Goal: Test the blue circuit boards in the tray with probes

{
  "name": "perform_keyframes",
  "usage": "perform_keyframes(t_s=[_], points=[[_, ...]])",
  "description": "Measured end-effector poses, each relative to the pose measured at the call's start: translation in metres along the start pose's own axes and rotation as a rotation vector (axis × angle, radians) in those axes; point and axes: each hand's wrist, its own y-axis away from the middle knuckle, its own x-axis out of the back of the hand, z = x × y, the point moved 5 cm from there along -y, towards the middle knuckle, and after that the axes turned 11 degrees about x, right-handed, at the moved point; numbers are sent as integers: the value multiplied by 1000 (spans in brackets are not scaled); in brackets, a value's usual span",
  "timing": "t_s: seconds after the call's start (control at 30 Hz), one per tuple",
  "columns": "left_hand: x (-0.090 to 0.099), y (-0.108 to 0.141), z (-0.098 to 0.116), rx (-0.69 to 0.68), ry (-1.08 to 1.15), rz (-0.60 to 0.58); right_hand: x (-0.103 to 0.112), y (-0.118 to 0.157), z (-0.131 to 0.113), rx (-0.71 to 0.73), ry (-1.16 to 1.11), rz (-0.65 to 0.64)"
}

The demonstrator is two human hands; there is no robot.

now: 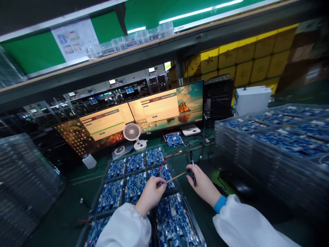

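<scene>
The thin yellow probe (176,177) spans both hands above the tray (108,164) of blue circuit boards (135,185). Left hand (150,195) pinches its near end; right hand (203,183) grips a black pen-like probe (192,168). It looks light, stiff and slender: best held near the tip, lightly.

Workstation surroundings as you face the bench.

At your 12 o'clock stand two wide monitors (133,118) side by side on a green bench top (66,212), a small white desk fan (132,133) before them. Overhead, a shelf (154,51) carries clear plastic bins (128,41); green panels and strip lights (195,13) lie beyond. At 2 o'clock rise yellow cartons (246,61). Stacked clear trays (23,178) fill 9 o'clock, tray stacks of blue boards (282,144) fill 3 o'clock.
</scene>
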Motion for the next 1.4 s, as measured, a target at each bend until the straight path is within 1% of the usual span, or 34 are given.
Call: perform_keyframes(t_s=[0.1,0.23,0.33,0.4,0.47,0.53,0.67,0.77,0.87,0.97,1.07,1.23,1.4], points=[[1,1,4,-49,1,-42,-1,0,-1,5,1,6],[-20,6,7,-63,-52,-136,-1,0,-3,20,-2,3],[-36,6,8,-98,-80,-153,0,0,-5,34,0,3],[-40,6,7,-120,-93,-153,0,-1,-7,44,6,-4],[-38,6,7,-121,-103,-155,0,0,-7,56,15,-21],[-32,10,10,-138,-96,-157,-3,1,-5,62,24,-45],[-19,20,23,-231,-75,-202,-8,5,7,45,54,-99],[-13,22,24,-248,-98,-206,-8,7,16,32,85,-122],[-6,14,16,-231,-179,-151,-2,7,21,21,125,-105],[2,0,8,-218,-281,-43,4,6,20,20,158,-86],[7,-14,0,-184,-318,41,7,5,19,24,184,-89],[6,-35,-10,-145,-215,133,7,6,20,5,225,-131],[-1,-51,-17,-134,-112,158,6,8,22,-32,259,-215]])
